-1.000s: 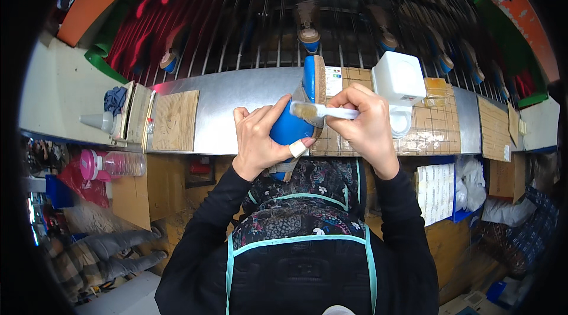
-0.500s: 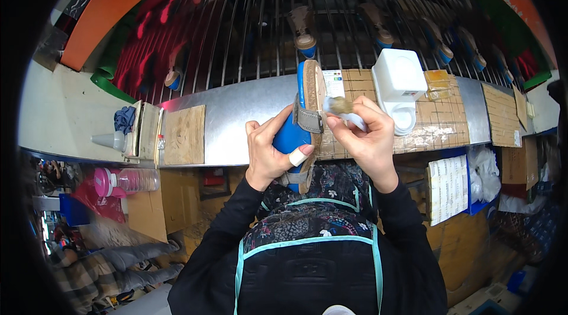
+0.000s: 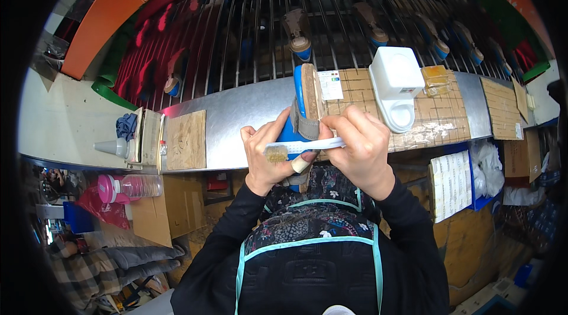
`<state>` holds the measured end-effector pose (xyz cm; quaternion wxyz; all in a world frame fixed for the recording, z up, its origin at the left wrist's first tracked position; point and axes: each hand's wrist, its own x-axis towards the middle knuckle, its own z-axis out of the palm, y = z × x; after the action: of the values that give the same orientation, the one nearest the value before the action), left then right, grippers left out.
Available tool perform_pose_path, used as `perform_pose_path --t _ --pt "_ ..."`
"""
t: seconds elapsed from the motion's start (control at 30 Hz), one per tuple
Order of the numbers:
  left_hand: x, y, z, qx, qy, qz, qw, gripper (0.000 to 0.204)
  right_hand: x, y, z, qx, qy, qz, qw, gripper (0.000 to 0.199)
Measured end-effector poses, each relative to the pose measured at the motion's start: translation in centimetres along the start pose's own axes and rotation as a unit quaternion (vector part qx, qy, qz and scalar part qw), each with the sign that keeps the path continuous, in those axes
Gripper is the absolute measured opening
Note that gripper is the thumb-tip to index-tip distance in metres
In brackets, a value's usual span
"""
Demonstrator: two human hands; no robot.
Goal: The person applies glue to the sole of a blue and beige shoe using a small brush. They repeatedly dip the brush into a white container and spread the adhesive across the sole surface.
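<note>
My left hand (image 3: 266, 152) is wrapped round a sandal (image 3: 312, 96) on a blue last, held upright with its sole edge turned to the right. The sandal has a cork-coloured sole and a grey strap (image 3: 306, 128). A pale tape or cover sits on my left thumb. In my right hand (image 3: 364, 143) is a white toothbrush (image 3: 319, 145) with brownish, stained bristles. It lies across in front of the sandal, its head over my left fingers. My right fingertips are close to the sandal's edge by the strap; whether they touch it I cannot tell.
Right of the sandal stands a white plastic dispenser (image 3: 397, 75) on cardboard, beside a yellowish block (image 3: 435, 80). A wooden board (image 3: 186, 140) lies left on the metal ledge (image 3: 236, 114). Beyond, a barred rack (image 3: 260, 37) carries several sandals. A pink-lidded bottle (image 3: 133, 186) stands lower left.
The toothbrush has swung from the sandal's right edge, bristles upward, to lying leftward across the sandal. My left hand still holds the sandal, which has barely moved.
</note>
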<state>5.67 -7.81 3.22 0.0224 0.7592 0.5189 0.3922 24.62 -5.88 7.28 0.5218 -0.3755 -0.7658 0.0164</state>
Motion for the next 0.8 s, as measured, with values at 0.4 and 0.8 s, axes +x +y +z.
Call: perform_pose_path --t 0.4,0.8 --pt "-0.5 -1.1 0.2 -0.093 -0.060 0.000 0.994 0.091 1.8 2.4 -1.6 0.091 -0.129 -0.036 0.987 0.020" --pt "-1.6 -1.8 1.4 -0.275 -0.128 -0.094 0.948 0.077 0.0 2.9 -0.6 0.414 -0.118 0.321 0.844 0.022"
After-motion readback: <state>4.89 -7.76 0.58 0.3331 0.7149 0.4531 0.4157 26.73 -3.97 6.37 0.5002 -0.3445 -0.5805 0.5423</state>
